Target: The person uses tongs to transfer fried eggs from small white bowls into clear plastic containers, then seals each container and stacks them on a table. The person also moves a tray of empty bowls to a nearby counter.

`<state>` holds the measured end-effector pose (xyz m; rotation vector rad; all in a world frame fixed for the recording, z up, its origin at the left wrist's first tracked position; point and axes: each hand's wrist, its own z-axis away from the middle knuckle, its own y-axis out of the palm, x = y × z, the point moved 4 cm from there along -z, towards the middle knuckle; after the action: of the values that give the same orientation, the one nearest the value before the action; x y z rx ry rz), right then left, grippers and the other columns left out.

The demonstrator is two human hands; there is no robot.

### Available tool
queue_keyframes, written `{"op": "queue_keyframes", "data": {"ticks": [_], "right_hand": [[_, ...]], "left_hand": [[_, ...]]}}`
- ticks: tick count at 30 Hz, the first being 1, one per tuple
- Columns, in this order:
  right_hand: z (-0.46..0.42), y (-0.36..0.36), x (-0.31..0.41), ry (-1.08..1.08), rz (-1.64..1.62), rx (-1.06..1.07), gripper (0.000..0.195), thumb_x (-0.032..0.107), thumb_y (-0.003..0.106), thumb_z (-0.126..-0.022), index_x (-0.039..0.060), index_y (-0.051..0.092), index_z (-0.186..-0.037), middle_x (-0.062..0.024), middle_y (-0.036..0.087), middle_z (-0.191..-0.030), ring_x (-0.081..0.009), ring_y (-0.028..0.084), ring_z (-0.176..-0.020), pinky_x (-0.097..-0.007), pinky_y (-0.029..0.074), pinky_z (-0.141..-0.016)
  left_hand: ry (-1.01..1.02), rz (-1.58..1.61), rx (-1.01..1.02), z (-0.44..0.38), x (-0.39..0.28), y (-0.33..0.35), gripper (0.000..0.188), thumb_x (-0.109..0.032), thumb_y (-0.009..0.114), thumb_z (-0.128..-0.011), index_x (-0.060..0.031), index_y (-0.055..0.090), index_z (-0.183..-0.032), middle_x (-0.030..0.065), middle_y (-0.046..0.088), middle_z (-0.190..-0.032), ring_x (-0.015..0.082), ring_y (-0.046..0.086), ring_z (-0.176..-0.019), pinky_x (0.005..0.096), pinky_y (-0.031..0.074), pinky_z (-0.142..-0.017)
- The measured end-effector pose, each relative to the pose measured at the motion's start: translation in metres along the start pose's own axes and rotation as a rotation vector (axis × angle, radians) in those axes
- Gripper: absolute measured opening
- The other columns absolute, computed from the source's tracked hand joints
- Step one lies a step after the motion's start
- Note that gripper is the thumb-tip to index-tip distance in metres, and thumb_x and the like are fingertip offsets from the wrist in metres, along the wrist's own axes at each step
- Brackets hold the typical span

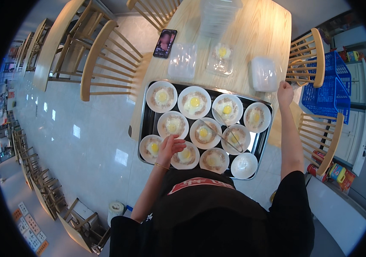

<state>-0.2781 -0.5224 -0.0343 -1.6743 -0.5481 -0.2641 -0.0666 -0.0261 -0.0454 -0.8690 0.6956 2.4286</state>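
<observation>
My left hand [171, 148] hovers over the near left of a black metal tray [141, 128], its fingers apart and nothing in them. My right hand [285, 93] is curled beside a stack of clear plastic lids or containers [264, 75], at the table's right edge; whether it holds anything is unclear. White bowls with minced meat and raw egg, such as this bowl [194, 102], fill the tray. Metal tongs [223, 136] rest across several bowls. One bowl [244, 165] at the near right looks whitish inside. A clear container [220, 61] behind the tray holds meat and an egg.
On the wooden table [250, 29] stand a tall stack of clear containers [216, 19], another clear plastic piece [182, 61] and a phone [165, 43] with a lit screen. Wooden chairs [89, 61] flank the table. Blue plastic crates [326, 90] are at the right.
</observation>
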Motion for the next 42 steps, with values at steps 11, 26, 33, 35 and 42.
{"op": "queue_keyframes", "data": {"ticks": [11,26,33,35,42], "right_hand": [[0.208,-0.024,0.057,0.118,-0.702,0.756,0.019,0.021,0.06,-0.088,0.0038,0.068,-0.091,0.0008,0.059,-0.068,-0.0065,0.051,-0.058,-0.0217,0.042,-0.053],[0.33,-0.033,0.077,-0.308,-0.267,0.782,0.03,0.022,0.062,-0.078,0.0011,0.062,-0.099,-0.0159,0.064,-0.078,-0.0325,0.062,-0.07,-0.0408,0.05,-0.065],[0.271,-0.055,0.07,-0.567,0.053,0.446,0.041,0.021,0.069,-0.069,0.0073,0.058,-0.107,-0.0099,0.061,-0.095,-0.029,0.054,-0.091,-0.0392,0.044,-0.078],[0.268,-0.04,0.057,-0.576,0.097,0.498,0.046,0.021,0.07,-0.067,0.0079,0.057,-0.109,-0.0096,0.061,-0.099,-0.0285,0.053,-0.093,-0.0386,0.043,-0.081],[0.277,-0.033,0.062,-0.704,0.064,0.428,0.041,0.021,0.07,-0.063,0.0081,0.06,-0.101,-0.0086,0.06,-0.096,-0.0253,0.053,-0.093,-0.0369,0.041,-0.081]], "left_hand": [[-0.011,-0.083,-0.149,0.017,0.028,-0.024,0.033,-0.028,0.043,-0.096,-0.0008,0.052,-0.112,0.015,0.065,-0.096,0.021,0.066,-0.079,0.0293,0.052,-0.068],[0.004,-0.161,-0.143,0.02,0.065,-0.023,0.032,-0.027,0.052,-0.092,-0.0002,0.055,-0.109,0.0124,0.066,-0.089,0.0193,0.066,-0.072,0.0261,0.052,-0.061],[0.123,-0.192,-0.174,0.023,0.066,-0.032,0.03,-0.026,0.053,-0.092,-0.0006,0.056,-0.108,0.0118,0.066,-0.087,0.018,0.066,-0.069,0.0263,0.053,-0.06],[0.174,-0.196,-0.15,0.029,0.056,-0.02,0.025,-0.021,0.051,-0.093,-0.0003,0.057,-0.106,0.0097,0.066,-0.086,0.0154,0.064,-0.067,0.0244,0.051,-0.058],[0.194,-0.291,0.037,0.04,0.054,0.024,0.026,-0.022,0.053,-0.093,-0.0002,0.057,-0.106,0.0101,0.065,-0.088,0.0146,0.064,-0.069,0.0236,0.05,-0.06]]}}
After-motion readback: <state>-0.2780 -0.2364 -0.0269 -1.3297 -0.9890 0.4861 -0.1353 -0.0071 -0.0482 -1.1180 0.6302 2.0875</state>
